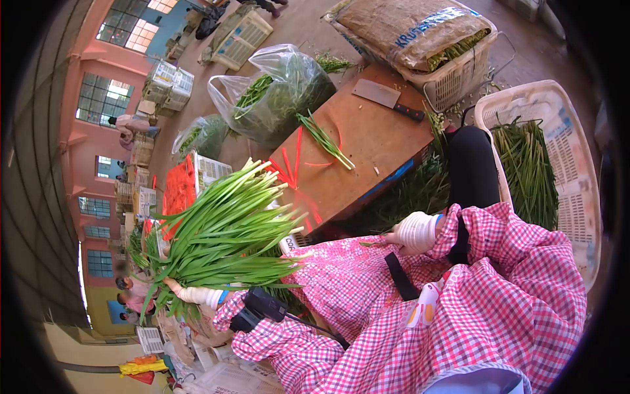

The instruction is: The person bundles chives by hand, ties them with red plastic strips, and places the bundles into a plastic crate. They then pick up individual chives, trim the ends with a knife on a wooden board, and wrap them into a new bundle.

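Note:
A big loose bunch of Chinese chives [226, 220], flat green leaves with pale stem ends, is gripped by my left hand [176, 287]. The leaves hide part of that hand; white wrapping covers it towards the wrist. The pale ends point up and right, towards a brown board [367, 138]. My right hand [408, 238], also wrapped in white, is low over the pink checked apron [341, 269]. Its fingers look curled, and a small green scrap lies near the tips. On the board are a cleaver [387, 97], a small chive bundle [326, 141] and red ties [292, 161].
At the right stands a white crate [577, 190] of dark green leaves. Behind the board sits another crate [459, 88] under a brown sack [413, 29]. A clear plastic bag [282, 98] of greens lies beyond the board's left edge. People and stacked crates [167, 85] are further off.

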`<state>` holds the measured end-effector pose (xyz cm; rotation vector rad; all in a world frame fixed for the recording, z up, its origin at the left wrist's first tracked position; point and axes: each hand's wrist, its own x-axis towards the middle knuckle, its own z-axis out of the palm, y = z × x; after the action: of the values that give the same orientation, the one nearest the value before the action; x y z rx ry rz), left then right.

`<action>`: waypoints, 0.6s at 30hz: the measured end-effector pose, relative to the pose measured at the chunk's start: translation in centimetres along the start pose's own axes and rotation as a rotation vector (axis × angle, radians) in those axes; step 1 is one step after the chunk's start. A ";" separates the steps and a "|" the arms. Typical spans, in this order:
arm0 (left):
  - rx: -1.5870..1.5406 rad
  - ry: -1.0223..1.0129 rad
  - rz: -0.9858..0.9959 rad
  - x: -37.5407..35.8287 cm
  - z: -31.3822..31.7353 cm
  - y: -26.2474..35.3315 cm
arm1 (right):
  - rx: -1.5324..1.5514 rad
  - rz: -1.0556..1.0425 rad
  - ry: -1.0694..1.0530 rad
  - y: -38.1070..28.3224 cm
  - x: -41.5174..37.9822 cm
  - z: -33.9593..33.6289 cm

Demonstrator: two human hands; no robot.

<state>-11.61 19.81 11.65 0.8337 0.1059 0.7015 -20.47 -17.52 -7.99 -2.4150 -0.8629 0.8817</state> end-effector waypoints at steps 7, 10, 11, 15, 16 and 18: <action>0.023 -0.021 -0.018 -2.4 1.1 0.0 | 0.561 -0.416 0.701 -4.8 4.9 -1.6; 0.005 -0.093 -0.097 -3.4 1.6 0.1 | 0.747 -0.433 0.551 -6.4 6.8 -2.3; -0.025 -0.117 -0.138 -3.8 1.9 -0.1 | 0.872 -0.449 0.456 -6.9 6.7 -2.9; -0.069 -0.160 -0.210 -3.9 1.8 -0.7 | 1.294 -0.438 0.170 -7.3 8.8 -2.7; -0.011 -0.153 -0.174 -4.1 1.9 -0.9 | 1.386 -0.405 0.167 -7.4 9.5 -2.0; -0.046 -0.225 -0.196 -4.1 1.6 -1.5 | 1.523 -0.255 0.121 -7.6 9.4 -1.8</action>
<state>-13.46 15.54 10.99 0.8396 -0.0310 0.4213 -16.65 -6.01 -6.36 -0.9783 -0.1972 0.7894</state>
